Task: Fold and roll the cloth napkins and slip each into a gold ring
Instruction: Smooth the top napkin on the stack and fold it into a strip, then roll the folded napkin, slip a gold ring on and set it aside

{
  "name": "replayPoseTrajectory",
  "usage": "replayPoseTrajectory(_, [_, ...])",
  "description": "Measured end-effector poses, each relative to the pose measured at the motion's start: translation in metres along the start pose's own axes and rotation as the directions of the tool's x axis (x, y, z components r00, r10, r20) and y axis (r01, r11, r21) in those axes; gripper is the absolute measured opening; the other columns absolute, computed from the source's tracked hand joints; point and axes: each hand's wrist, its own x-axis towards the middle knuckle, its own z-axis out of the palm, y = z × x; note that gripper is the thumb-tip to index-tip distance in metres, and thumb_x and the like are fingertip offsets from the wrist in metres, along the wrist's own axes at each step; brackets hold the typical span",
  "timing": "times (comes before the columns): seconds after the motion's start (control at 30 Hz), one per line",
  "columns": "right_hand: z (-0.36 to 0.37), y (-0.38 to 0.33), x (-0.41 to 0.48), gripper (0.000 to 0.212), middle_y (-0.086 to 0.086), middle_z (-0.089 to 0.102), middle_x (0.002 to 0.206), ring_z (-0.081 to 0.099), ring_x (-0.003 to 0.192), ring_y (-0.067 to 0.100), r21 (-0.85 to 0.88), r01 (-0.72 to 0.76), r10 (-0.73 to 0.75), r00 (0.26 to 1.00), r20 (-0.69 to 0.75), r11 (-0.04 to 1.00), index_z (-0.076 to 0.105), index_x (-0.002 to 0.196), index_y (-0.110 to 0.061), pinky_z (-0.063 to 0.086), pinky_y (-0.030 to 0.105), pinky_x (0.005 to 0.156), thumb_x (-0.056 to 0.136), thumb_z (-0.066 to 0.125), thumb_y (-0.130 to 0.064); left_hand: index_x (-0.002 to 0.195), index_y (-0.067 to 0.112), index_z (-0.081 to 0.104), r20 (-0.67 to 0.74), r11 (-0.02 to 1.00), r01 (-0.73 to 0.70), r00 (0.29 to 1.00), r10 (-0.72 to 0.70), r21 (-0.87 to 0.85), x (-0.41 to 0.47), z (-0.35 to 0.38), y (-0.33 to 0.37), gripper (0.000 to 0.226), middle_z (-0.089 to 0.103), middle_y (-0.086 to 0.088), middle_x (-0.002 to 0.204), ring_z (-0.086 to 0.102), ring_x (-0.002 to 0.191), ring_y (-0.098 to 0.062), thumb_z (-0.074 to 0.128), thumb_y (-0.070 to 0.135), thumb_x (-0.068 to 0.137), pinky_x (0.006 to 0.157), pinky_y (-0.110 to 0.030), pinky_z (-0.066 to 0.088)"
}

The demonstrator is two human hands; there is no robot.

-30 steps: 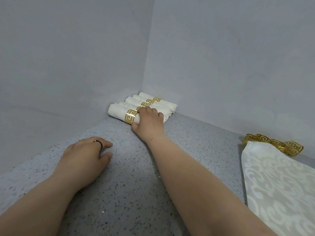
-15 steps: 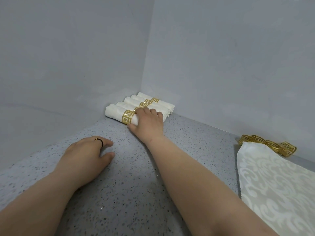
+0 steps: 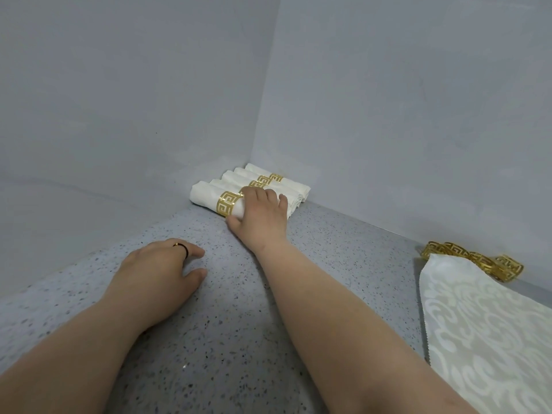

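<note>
The finished rolls sit tucked into the wall corner at about twelve o'clock, lined up side by side, likely so they cannot unroll or wander. The right hand reaches out there, fingers curled over the top of the nearest rolled napkin and thumb against its near side, just beside its gold ring; it looks like she is seating this one against its neighbours. The left hand rests on the speckled counter at nine o'clock, fingers loosely bent, holding nothing, probably bracing her lean. At three o'clock a patterned flat napkin waits, with the spare rings touching its far edge, handy for the next roll.
</note>
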Motion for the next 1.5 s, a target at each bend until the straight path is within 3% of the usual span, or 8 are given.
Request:
replayPoseTrajectory(0.37, [-0.065, 0.017, -0.072, 0.037, 0.005, 0.052, 0.127, 0.040, 0.120, 0.024, -0.003, 0.031, -0.031, 0.998, 0.046, 1.000, 0.051, 0.124, -0.014, 0.019, 0.033, 0.105, 0.091, 0.047, -0.029, 0.120, 0.025, 0.057, -0.028, 0.994, 0.009, 1.000, -0.012, -0.107, -0.004, 0.002, 0.000, 0.032, 0.056, 0.002, 0.128, 0.049, 0.119, -0.019, 0.051, 0.035, 0.090, 0.095, -0.029, 0.039])
replayPoseTrajectory(0.63, [-0.151, 0.073, -0.232, 0.029, 0.003, 0.056, 0.121, 0.050, 0.111, 0.020, 0.061, -0.079, 0.066, 0.980, 0.187, 0.995, 0.055, 0.118, -0.013, 0.035, 0.026, 0.089, 0.092, 0.046, -0.023, 0.090, 0.044, 0.051, 0.042, 0.943, -0.292, 0.952, 0.302, -0.160, -0.063, -0.019, 0.086, 0.009, 0.057, 0.022, 0.101, 0.054, 0.103, -0.003, 0.047, 0.036, 0.093, 0.071, -0.012, 0.034])
replayPoseTrajectory(0.77, [-0.175, 0.103, -0.296, 0.028, -0.002, 0.054, 0.115, 0.049, 0.105, 0.014, 0.023, -0.149, 0.143, 0.975, 0.172, 0.989, 0.054, 0.117, -0.017, 0.033, 0.022, 0.076, 0.093, 0.042, -0.024, 0.068, 0.047, 0.044, 0.150, 0.873, -0.392, 0.882, 0.446, -0.290, -0.114, -0.033, 0.146, 0.026, 0.054, 0.027, 0.079, 0.053, 0.086, 0.005, 0.051, 0.035, 0.091, 0.067, -0.001, 0.034])
replayPoseTrajectory(0.93, [-0.199, 0.136, -0.368, 0.022, -0.015, 0.045, 0.086, 0.043, 0.081, 0.005, 0.060, -0.248, 0.240, 0.964, 0.117, 0.967, 0.057, 0.109, -0.019, 0.031, 0.010, 0.064, 0.092, 0.043, -0.025, 0.061, 0.047, 0.059, 0.217, 0.680, -0.428, 0.729, 0.649, -0.596, -0.183, -0.029, 0.222, 0.025, 0.055, 0.039, 0.096, 0.055, 0.092, 0.012, 0.068, 0.032, 0.079, 0.082, -0.005, 0.041])
replayPoseTrajectory(1.07, [-0.217, 0.150, -0.414, 0.023, -0.010, 0.056, 0.098, 0.052, 0.090, 0.009, 0.117, -0.293, 0.282, 0.954, 0.104, 0.949, 0.054, 0.112, -0.020, 0.035, 0.016, 0.073, 0.092, 0.045, -0.028, 0.077, 0.057, 0.051, 0.305, 0.630, -0.465, 0.597, 0.742, -0.622, -0.223, -0.011, 0.264, 0.021, 0.046, 0.046, 0.101, 0.041, 0.106, 0.023, 0.069, 0.047, 0.074, 0.093, 0.001, 0.027])
replayPoseTrajectory(1.17, [-0.225, 0.158, -0.441, 0.030, -0.010, 0.054, 0.123, 0.049, 0.111, 0.005, 0.171, -0.299, 0.271, 0.948, 0.166, 0.939, 0.050, 0.122, -0.022, 0.032, 0.011, 0.084, 0.093, 0.047, -0.032, 0.086, 0.062, 0.040, 0.362, 0.636, -0.500, 0.542, 0.759, -0.588, -0.238, -0.003, 0.277, 0.045, 0.021, 0.052, 0.109, 0.017, 0.104, 0.039, 0.053, 0.080, 0.048, 0.088, 0.012, 0.009])
replayPoseTrajectory(1.3, [-0.235, 0.159, -0.468, 0.043, -0.018, 0.039, 0.139, 0.036, 0.126, -0.001, 0.272, -0.294, 0.230, 0.942, 0.243, 0.916, 0.045, 0.130, -0.027, 0.024, 0.006, 0.094, 0.090, 0.052, -0.041, 0.083, 0.067, 0.047, 0.362, 0.663, -0.458, 0.584, 0.727, -0.593, -0.246, 0.004, 0.282, 0.058, 0.023, 0.052, 0.112, 0.010, 0.102, 0.043, 0.035, 0.091, 0.032, 0.085, 0.013, 0.008])
replayPoseTrajectory(1.5, [-0.249, 0.141, -0.494, 0.044, -0.038, 0.032, 0.123, 0.023, 0.114, -0.020, 0.327, -0.164, 0.050, 0.942, 0.332, 0.930, 0.055, 0.115, -0.030, 0.016, -0.007, 0.086, 0.076, 0.067, -0.047, 0.071, 0.070, 0.053, 0.323, 0.682, -0.352, 0.682, 0.656, -0.641, -0.254, 0.011, 0.288, 0.042, 0.045, 0.054, 0.101, 0.034, 0.106, 0.032, 0.060, 0.085, 0.032, 0.090, 0.005, 0.027])
